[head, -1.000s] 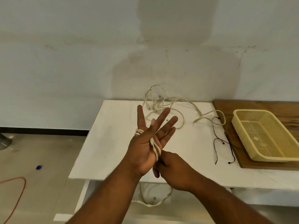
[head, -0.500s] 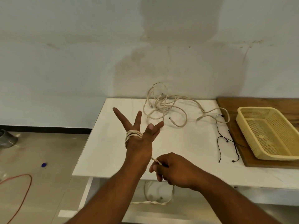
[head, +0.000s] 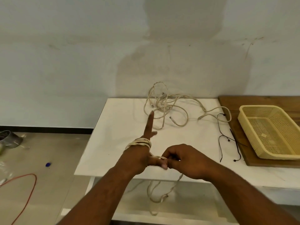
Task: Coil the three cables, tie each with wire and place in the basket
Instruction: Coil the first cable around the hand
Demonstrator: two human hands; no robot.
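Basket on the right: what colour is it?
Pale yellow basket, clearest in the head view.

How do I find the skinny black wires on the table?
Look at the white rectangular table against the wall, then at its right side, where a yellow plastic mesh basket sits on a brown wooden board. The thin black wires lie loose on the white top along that board's left edge. They are far thinner and darker than the tangled cream cables behind them.

Beige cable (head: 140, 142), yellow basket (head: 274, 151)
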